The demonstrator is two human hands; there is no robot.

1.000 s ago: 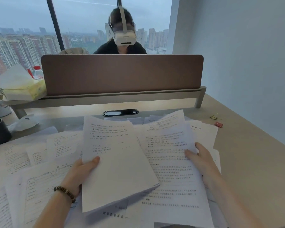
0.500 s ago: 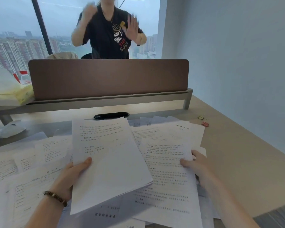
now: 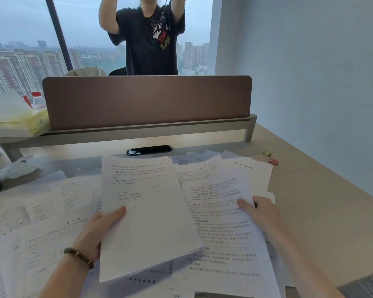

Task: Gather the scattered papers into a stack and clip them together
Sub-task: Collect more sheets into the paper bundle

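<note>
Holding a partial stack [image 3: 146, 216] lifted off the desk at centre frame, the left hand [image 3: 99, 230] pinches its left edge, thumb on top and fingers hidden beneath. The right hand [image 3: 260, 214] lies on a printed sheet [image 3: 222, 214] at right of centre, thumb pressed on its face; I cannot tell whether the fingers curl under its edge. Compared with a second ago, that sheet has dropped from a raised tilt to lie nearly flat among the others, while the stack looks unchanged in the left hand's grip. That suggests the gathering is only partly done: loose papers [image 3: 43, 216] cover the lower left of the frame and more fan out under the right hand. Two binder clips [image 3: 271, 157] sit untouched on the bare desk [image 3: 323, 222] at the right, well apart from both hands. Beyond the divider [image 3: 146, 100], a person stands at the top of the frame.
</note>
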